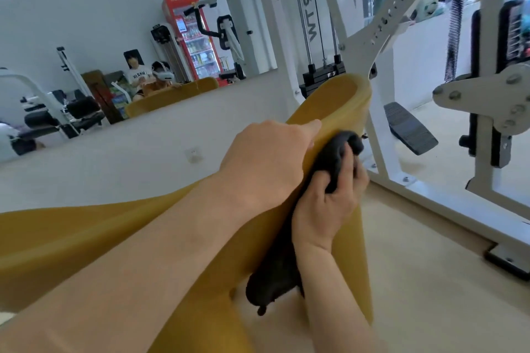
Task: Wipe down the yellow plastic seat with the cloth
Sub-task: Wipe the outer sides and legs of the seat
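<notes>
White gym machines and a wall mirror back the yellow plastic seat [329, 106], whose long axis climbs from lower left to its rounded end at upper right. The right hand [327, 198] curls its fingers [347, 169] round the black cloth [275, 275], pressed to the seat's right flank. The left hand [266, 163] clasps the ridge just beside it, so the next stroke likely follows that axis.

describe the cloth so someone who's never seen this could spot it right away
Find the big curved yellow seat across the middle. At its right edge the right hand grips the cloth. It is the only black, soft, bunched thing there, hanging below the fist.
</notes>
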`<state>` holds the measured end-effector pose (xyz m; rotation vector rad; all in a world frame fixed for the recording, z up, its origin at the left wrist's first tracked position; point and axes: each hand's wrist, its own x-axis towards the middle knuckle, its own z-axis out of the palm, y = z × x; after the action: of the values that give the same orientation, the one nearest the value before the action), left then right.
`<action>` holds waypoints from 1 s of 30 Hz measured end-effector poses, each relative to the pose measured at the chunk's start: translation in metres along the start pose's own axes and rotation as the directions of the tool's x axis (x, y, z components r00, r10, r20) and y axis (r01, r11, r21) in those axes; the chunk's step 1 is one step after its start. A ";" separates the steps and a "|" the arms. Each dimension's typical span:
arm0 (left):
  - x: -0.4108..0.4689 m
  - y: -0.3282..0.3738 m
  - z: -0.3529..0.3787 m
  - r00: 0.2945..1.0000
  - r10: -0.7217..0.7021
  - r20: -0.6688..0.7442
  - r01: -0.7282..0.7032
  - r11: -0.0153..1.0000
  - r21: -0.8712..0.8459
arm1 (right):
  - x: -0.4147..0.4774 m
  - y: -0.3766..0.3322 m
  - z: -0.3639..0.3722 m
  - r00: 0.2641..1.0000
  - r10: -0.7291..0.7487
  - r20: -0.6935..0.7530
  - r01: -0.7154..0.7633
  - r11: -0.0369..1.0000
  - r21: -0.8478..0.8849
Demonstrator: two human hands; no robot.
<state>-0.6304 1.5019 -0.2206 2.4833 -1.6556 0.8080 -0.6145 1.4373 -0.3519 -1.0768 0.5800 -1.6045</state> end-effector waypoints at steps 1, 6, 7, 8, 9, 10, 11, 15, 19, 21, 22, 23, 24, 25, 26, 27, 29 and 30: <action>0.007 0.002 0.002 1.000 -0.010 0.019 0.010 1.000 -0.011 | 0.031 -0.001 0.000 0.998 0.062 0.003 -0.061 0.998 -0.010; 0.049 0.026 0.015 0.996 -0.076 0.056 0.069 0.992 0.110 | 0.074 0.007 -0.007 0.990 0.095 0.107 -0.105 0.990 0.095; 0.057 0.033 0.016 0.993 -0.086 0.082 0.074 0.989 0.130 | 0.052 0.007 -0.008 0.987 0.128 0.102 -0.141 0.980 0.140; 0.065 0.035 0.017 0.990 -0.085 0.113 0.071 0.990 0.124 | 0.028 0.006 -0.011 0.984 0.148 0.097 -0.162 0.974 0.159; 0.070 0.034 0.018 0.986 -0.081 0.148 0.068 0.994 0.090 | 0.004 0.006 -0.013 0.983 0.152 0.099 -0.167 0.974 0.155; 0.070 0.030 0.014 0.978 -0.080 0.195 0.072 0.996 0.045 | -0.011 0.004 -0.017 0.984 0.132 0.120 -0.148 0.979 0.137; 0.064 0.022 0.008 0.964 -0.083 0.253 0.085 0.996 0.005 | -0.013 0.006 -0.019 0.985 0.098 0.142 -0.115 0.986 0.119; -0.001 -0.008 -0.018 0.921 -0.181 0.344 0.191 0.982 0.004 | 0.053 0.029 -0.024 0.966 0.189 0.179 -0.203 0.977 0.066; -0.022 -0.001 -0.011 0.972 -0.175 0.156 0.146 0.973 0.181 | 0.012 0.012 -0.015 0.969 0.207 0.137 -0.225 0.965 0.132; -0.014 -0.001 -0.010 0.981 -0.161 0.110 0.140 0.974 0.178 | -0.034 -0.004 -0.011 0.992 0.028 0.125 -0.041 0.994 0.103; -0.010 -0.004 -0.008 0.981 -0.156 0.115 0.138 0.980 0.146 | -0.044 -0.004 -0.008 0.991 -0.035 0.132 0.023 0.996 0.090; -0.004 -0.007 -0.007 0.979 -0.150 0.137 0.136 0.985 0.106 | -0.043 -0.002 -0.005 0.988 -0.041 0.149 0.031 0.997 0.072; 0.003 -0.008 -0.005 0.974 -0.145 0.173 0.135 0.988 0.069 | -0.036 0.001 -0.003 0.987 -0.028 0.159 0.021 0.998 0.051; 0.009 -0.008 -0.005 0.967 -0.137 0.214 0.133 0.991 0.035 | -0.026 0.005 -0.004 0.987 -0.019 0.160 0.010 0.998 0.054; 0.012 -0.008 -0.006 0.958 -0.127 0.257 0.129 0.992 0.009 | -0.015 0.010 -0.004 0.989 -0.009 0.148 0.001 0.999 0.054; 0.008 -0.009 -0.008 0.947 -0.125 0.297 0.131 0.991 -0.002 | -0.002 0.013 -0.004 0.989 0.006 0.146 -0.014 0.998 0.055; -0.018 -0.020 -0.013 0.943 -0.128 0.308 0.113 0.991 0.066 | 0.026 0.021 -0.001 0.983 0.083 0.165 -0.097 0.992 0.080; -0.036 -0.026 -0.013 0.960 -0.121 0.252 0.092 0.988 0.126 | 0.038 0.025 -0.001 0.979 0.122 0.164 -0.137 0.987 0.087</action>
<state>-0.6237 1.5473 -0.2189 2.8355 -1.5674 0.6023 -0.6039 1.3942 -0.3592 -1.0601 0.4513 -1.4054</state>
